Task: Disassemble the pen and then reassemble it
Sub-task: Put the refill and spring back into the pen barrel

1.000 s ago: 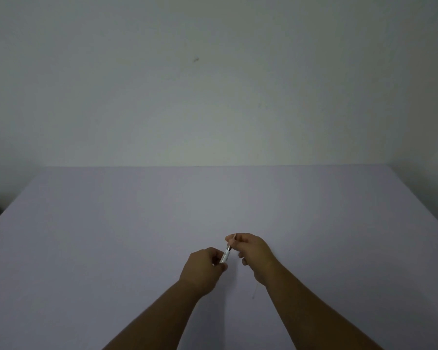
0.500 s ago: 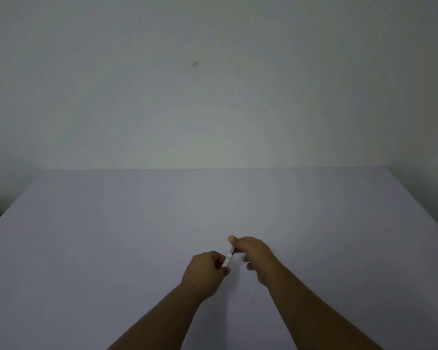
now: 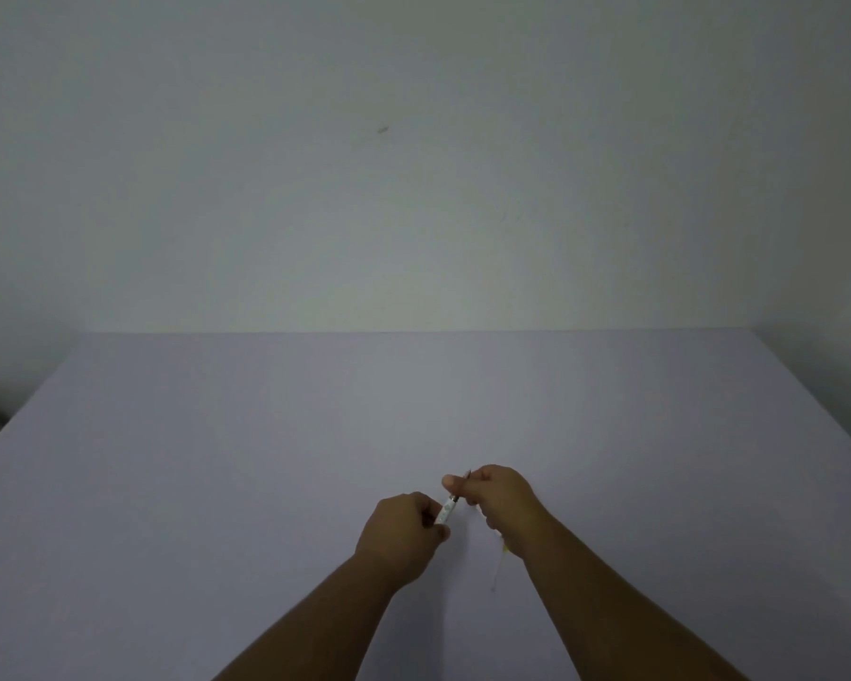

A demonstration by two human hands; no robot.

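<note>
The table [image 3: 315,459] lies open on every side of the two hands, left [image 3: 404,530] and right [image 3: 499,498]. Only a thin pale rod [image 3: 498,570] lies just beside the right wrist; the wall [image 3: 413,189] bounds the far edge.

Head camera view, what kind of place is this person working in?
Probably a bare indoor workstation, perhaps set up for recording. A wide, plain pale table stands against a blank wall, and nothing else shows except the left hand and right hand gripping a pen.
</note>
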